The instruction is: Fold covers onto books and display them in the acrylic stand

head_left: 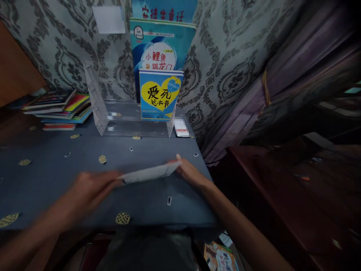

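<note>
Between my two hands is a thin book [149, 174], seen almost edge-on, pale with some dark marks and a reddish corner. My left hand [88, 186], blurred by motion, pinches its left end. At the right end, the fingers of my right hand [191, 172] close on the book's edge, thumb side up. The book is above the dark blue patterned tablecloth [146, 203]. Beyond it stands a clear acrylic book rack [129, 130]. On the rack's right side, a blue book with a yellow heart [160, 96] stands before a teal book [180, 41] and another blue book [169, 5].
A stack of books [64, 109] lies left of the rack. A phone-like object [182, 128], partly pixelated, sits to its right. Dark red furniture [267, 195] flanks the table on the right. An orange picture book [220, 258] is below the table edge. Patterned curtain hangs behind.
</note>
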{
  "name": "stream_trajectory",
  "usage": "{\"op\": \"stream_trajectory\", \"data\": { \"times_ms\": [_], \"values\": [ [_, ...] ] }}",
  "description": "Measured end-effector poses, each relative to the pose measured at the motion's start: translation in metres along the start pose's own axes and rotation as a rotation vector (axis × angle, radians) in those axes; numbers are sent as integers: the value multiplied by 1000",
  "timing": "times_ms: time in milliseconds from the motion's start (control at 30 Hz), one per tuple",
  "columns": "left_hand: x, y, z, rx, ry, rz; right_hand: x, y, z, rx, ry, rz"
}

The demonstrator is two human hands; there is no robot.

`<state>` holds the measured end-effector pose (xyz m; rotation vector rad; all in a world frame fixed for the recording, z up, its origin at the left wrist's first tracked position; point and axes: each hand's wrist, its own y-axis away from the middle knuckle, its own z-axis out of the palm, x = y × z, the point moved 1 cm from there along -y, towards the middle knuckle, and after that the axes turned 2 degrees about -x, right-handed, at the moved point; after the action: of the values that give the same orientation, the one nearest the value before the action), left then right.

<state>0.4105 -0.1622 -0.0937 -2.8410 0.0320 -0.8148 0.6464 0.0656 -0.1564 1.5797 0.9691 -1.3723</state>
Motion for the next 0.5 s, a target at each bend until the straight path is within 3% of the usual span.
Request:
{"op": "stream_trajectory", "data": {
  "times_ms": [133, 300, 400, 500],
  "values": [
    [-8, -41, -19, -19, 343, -303, 13, -11, -2, 170, -332, -64],
    [-28, -61, 11, -59, 778, -596, 21, -20, 2, 212, -341, -47],
    [-45, -63, 29, -42, 830, -647, 25, -26, 3, 242, -332, -10],
    [-66, -73, 30, -21, 772, -599, 25, -30, 6, 216, -300, 53]
  ]
}}
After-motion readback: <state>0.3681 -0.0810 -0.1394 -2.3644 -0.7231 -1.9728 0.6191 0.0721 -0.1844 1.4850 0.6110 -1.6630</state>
